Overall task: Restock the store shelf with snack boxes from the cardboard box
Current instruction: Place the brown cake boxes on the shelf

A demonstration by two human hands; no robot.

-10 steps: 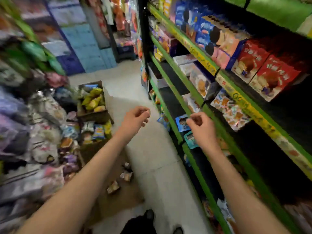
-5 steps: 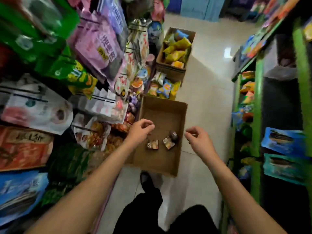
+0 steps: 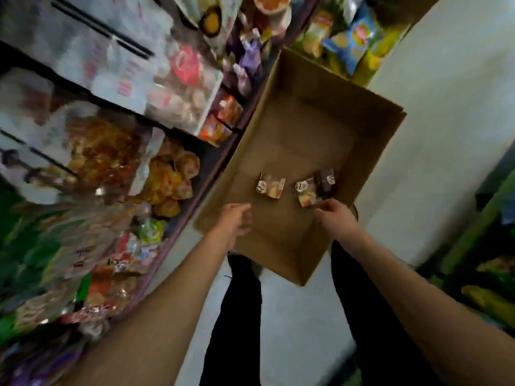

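Reaching into the box [image 3: 370,126], right hand [image 3: 333,214] fingertips touching a snack [image 3: 308,192], left hand [image 3: 235,220] loosely curled, empty; next, pinch and lift.

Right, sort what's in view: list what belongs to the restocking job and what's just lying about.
Job:
- cardboard box
- left snack box
- right snack box
- dark snack box
- left hand
- right hand

Lying about:
- chip bags beyond the box
- bagged pastries on the left rack
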